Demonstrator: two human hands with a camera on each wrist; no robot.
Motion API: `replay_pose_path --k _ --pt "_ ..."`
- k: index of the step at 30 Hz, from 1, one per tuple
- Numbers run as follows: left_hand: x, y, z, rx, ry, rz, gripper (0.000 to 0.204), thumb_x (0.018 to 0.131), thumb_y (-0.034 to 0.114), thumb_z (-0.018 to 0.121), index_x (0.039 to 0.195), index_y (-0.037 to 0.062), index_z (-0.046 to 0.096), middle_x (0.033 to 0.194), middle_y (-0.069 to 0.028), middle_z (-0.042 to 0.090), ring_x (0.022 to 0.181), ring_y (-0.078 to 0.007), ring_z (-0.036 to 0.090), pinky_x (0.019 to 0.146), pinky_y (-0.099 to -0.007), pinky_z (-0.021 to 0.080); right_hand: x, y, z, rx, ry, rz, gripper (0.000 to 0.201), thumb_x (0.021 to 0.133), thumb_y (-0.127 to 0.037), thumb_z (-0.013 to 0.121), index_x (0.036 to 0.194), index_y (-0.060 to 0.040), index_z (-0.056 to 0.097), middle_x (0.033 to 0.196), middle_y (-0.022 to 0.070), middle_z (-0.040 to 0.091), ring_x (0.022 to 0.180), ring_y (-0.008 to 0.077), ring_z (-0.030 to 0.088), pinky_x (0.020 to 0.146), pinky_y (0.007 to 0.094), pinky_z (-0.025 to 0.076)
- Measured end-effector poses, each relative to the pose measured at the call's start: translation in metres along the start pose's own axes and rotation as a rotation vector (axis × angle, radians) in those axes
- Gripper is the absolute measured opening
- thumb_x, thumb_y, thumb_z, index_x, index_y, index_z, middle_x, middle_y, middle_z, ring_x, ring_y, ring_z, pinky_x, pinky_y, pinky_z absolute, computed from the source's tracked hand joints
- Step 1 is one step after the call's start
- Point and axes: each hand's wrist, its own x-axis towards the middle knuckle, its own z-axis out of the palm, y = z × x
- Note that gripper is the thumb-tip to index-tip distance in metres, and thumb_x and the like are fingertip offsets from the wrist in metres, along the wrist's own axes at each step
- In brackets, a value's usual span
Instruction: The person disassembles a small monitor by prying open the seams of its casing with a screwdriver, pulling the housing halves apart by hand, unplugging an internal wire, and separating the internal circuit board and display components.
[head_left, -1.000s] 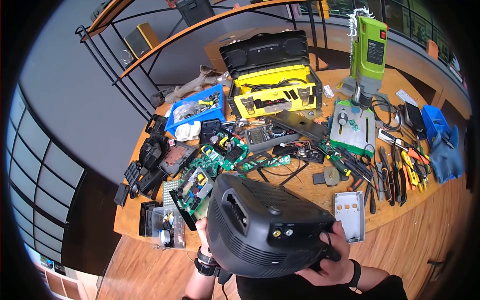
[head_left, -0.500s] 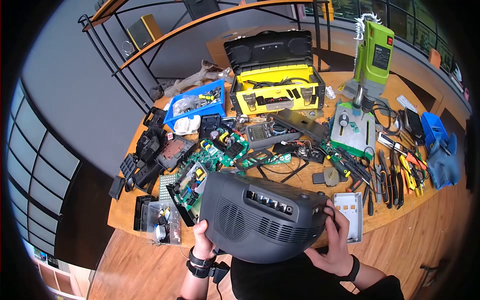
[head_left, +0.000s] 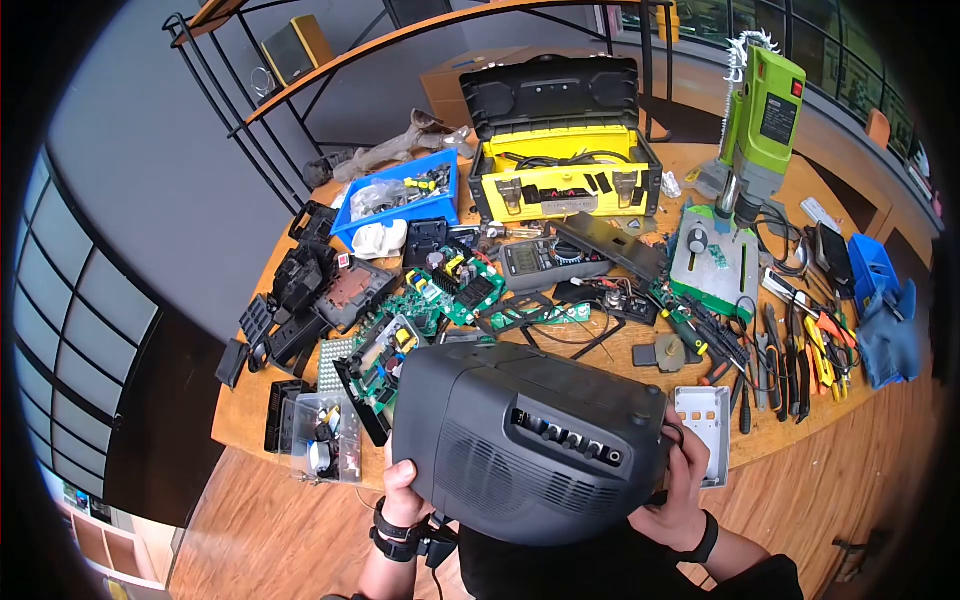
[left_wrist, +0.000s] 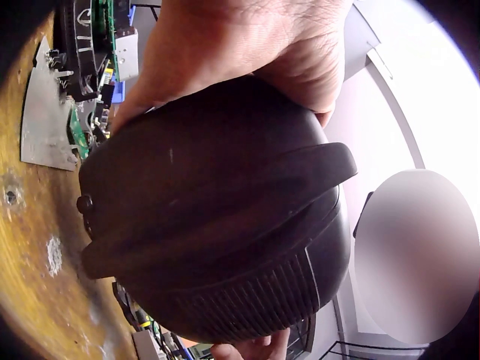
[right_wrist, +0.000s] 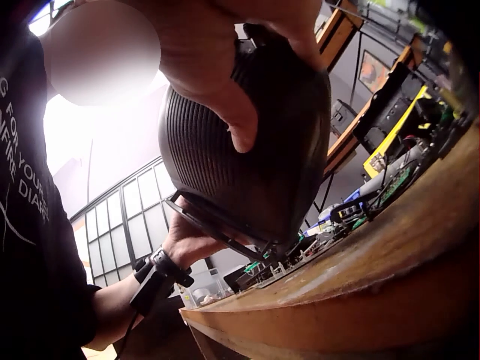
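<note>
Head view: a black housing [head_left: 525, 450] is held up in both hands at the near edge of the worktop [head_left: 615, 365], with a recessed row of small fittings [head_left: 567, 437] on its upper side. Taking the housing as the dial's centre, the left hand [head_left: 403, 495] grips its end at 8 o'clock, fingers clamped round it with the thumb showing on top. Toward 4 o'clock, the right hand [head_left: 682, 500] has its fingers clamped on the opposite end; the right wrist view shows that thumb pressed against the casing beside its ribs.

At 9 o'clock stands a clear box [head_left: 345, 450] of parts, at 10 an opened circuit unit [head_left: 385, 360], at 11 a blue tray [head_left: 452, 195]. An open yellow toolbox [head_left: 555, 200] sits at 12, a green drill press [head_left: 768, 120] at 1, and a grey shallow case [head_left: 716, 440] at 3.
</note>
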Motion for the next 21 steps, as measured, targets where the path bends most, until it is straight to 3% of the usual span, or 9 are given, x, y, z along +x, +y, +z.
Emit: replay_pose_path --k 8,12,21 --pt "-0.001 0.000 -0.014 -0.049 0.017 -0.054 0.079 0.073 0.042 0.071 0.133 -0.0029 0.047 0.118 -0.0149 0.061 0.102 -0.0254 0.064 0.088 -0.0357 0.054 -0.006 -0.003 -0.003 -0.062 0.034 -0.107 0.092 0.074 -0.010 0.082 0.149 -0.0205 0.031 0.139 0.0239 0.033 0.131 0.0477 0.042 0.092 0.0421 0.055" --pt "-0.001 -0.005 -0.021 -0.086 0.024 -0.076 0.077 0.075 0.042 0.069 0.134 -0.0023 0.047 0.120 -0.0153 0.062 0.103 -0.0260 0.064 0.088 -0.0362 0.054 -0.006 -0.007 -0.003 -0.069 0.040 -0.104 0.092 0.073 -0.012 0.084 0.149 -0.0232 0.033 0.138 0.0236 0.034 0.131 0.0466 0.042 0.091 0.0403 0.056" --pt "0.000 -0.004 -0.014 -0.091 0.048 -0.063 0.073 0.075 0.040 0.069 0.132 -0.0025 0.049 0.118 -0.0150 0.062 0.103 -0.0253 0.064 0.088 -0.0353 0.053 -0.002 -0.002 -0.002 -0.012 0.029 -0.050 0.094 0.074 -0.012 0.084 0.150 -0.0224 0.030 0.137 0.0221 0.033 0.131 0.0456 0.042 0.097 0.0452 0.051"
